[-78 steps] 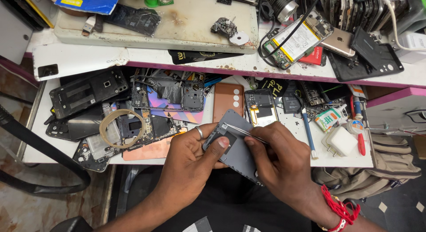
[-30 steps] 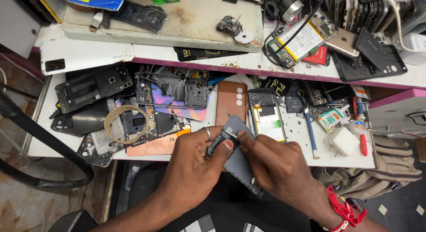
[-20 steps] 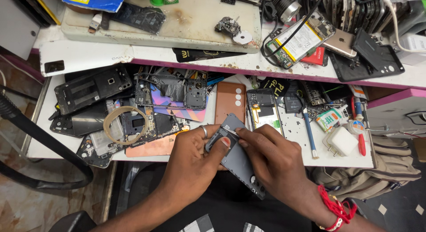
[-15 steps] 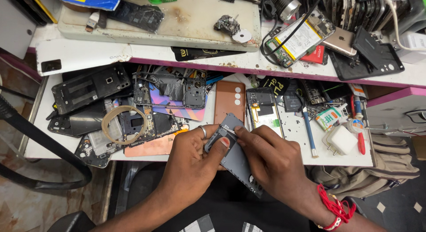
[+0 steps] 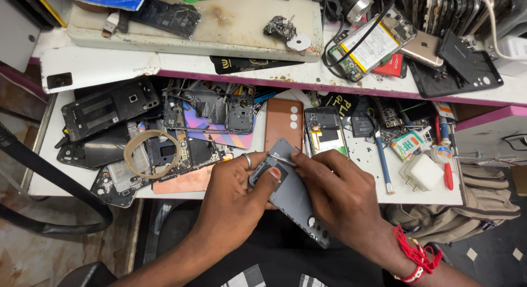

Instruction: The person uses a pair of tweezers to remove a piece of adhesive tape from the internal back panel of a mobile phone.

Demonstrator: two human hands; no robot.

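Observation:
My left hand [image 5: 237, 192], a ring on one finger, grips the upper end of a grey phone body [image 5: 296, 196] held tilted over my lap at the bench's front edge, thumb pressed on its face. My right hand [image 5: 343, 196], a red thread on its wrist, rests over the phone's right side and pinches thin metal tweezers [image 5: 279, 158] whose tip touches the phone's top corner. The phone's lower end with small round holes [image 5: 318, 231] sticks out below my right hand.
The white bench [image 5: 422, 194] carries an opened phone with a battery [image 5: 325, 130], a brown back cover [image 5: 284, 122], black phone frames [image 5: 110, 108], a tape ring [image 5: 149, 153], a white charger [image 5: 421, 171] and a blue tool [image 5: 381, 163]. The upper shelf [image 5: 219, 67] holds more phones.
The hands stay on the grey phone. The tweezers have shifted slightly along its top edge; the view has drifted a little.

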